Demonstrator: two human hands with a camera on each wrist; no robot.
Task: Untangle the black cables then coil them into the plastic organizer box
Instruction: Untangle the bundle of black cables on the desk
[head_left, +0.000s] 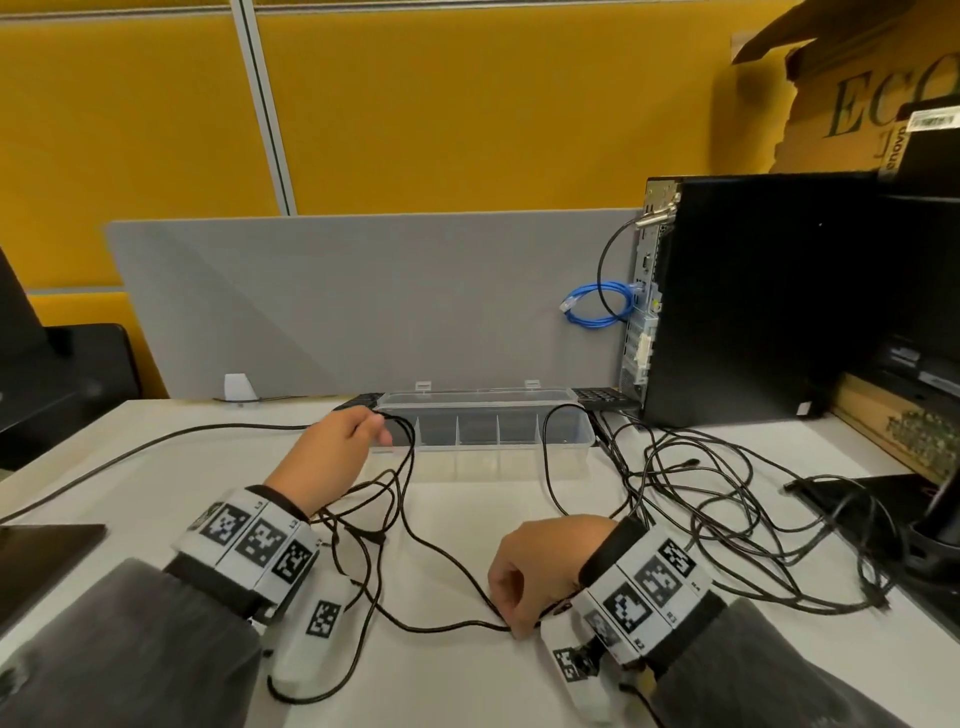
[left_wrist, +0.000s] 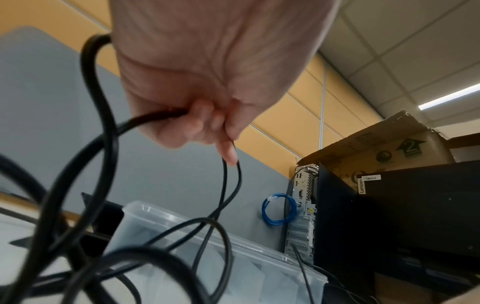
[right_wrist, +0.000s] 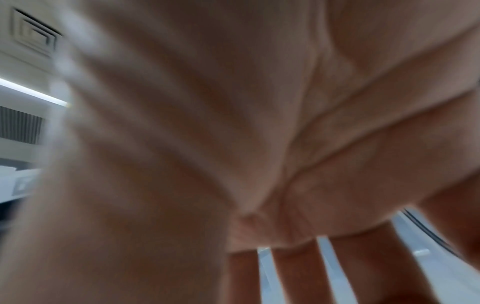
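Linking left hand (head_left: 332, 447) and (seemingly pinching) right hand (head_left: 540, 569), black cables (head_left: 441, 551).

"Lenovo": black carton (left_wrist: 420, 185) | "ECO", "2": cardboard box (head_left: 878, 93)

The left grip (left_wrist: 207, 98) is pinching black cables (left_wrist: 109, 148), with thin loops hanging from its fingertips (left_wrist: 230, 152). Below the grip, the clear plastic organizer box (left_wrist: 259, 273) is sitting open; a computer tower (left_wrist: 345, 226) is standing beyond, to its right.
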